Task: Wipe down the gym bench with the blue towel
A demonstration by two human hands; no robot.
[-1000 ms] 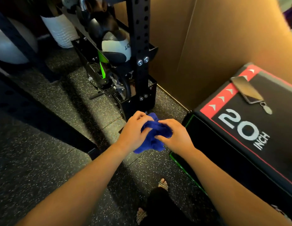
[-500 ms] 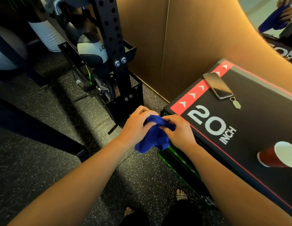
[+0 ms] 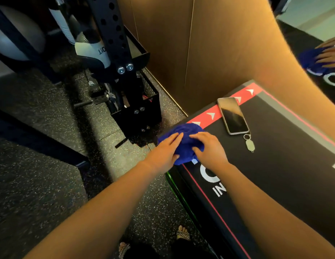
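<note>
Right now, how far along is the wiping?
Barely started. Both hands, left and right, press the bunched towel onto the near corner of the black box. No wiped area can be told apart. Nearly the whole top is left, and the phone and key tag lie in the way.

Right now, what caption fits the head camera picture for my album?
Both hands, left hand and right hand, press a blue towel onto the black box beside a phone.

box print [image 3: 209, 176]: partly hidden by right forearm | mirror reflection [image 3: 320, 58]: cut by right edge | feet [image 3: 183, 233]: blurred
</note>
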